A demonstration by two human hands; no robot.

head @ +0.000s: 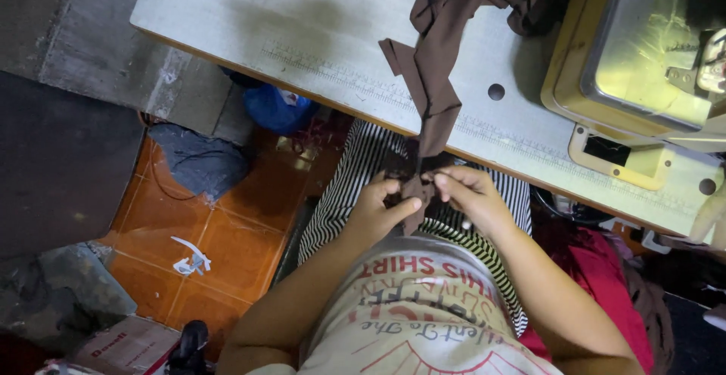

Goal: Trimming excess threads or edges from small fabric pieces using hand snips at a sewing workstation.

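Brown fabric strip (432, 80): I see it trailing from the white worktable (302, 35) over the near edge and down to my lap, where both hands meet it. At far left, a cardboard box (125, 348) lies on the orange tiled floor (227, 239); I cannot tell what it holds. Just right of it, a white scrap (190, 258) rests on the tiles, and a blue bag (278, 108) sits under the table edge, contents hidden. My left hand (376, 212) has its fingers curled closed, thumb pinching the strip's lower end. My right hand (470, 193), just beside it, pinches the same end between thumb and bent fingers. Both hands hang above my striped garment (340, 201). At far right, the cream sewing machine (643, 50) stands on the table, with more brown cloth bunched beside it.
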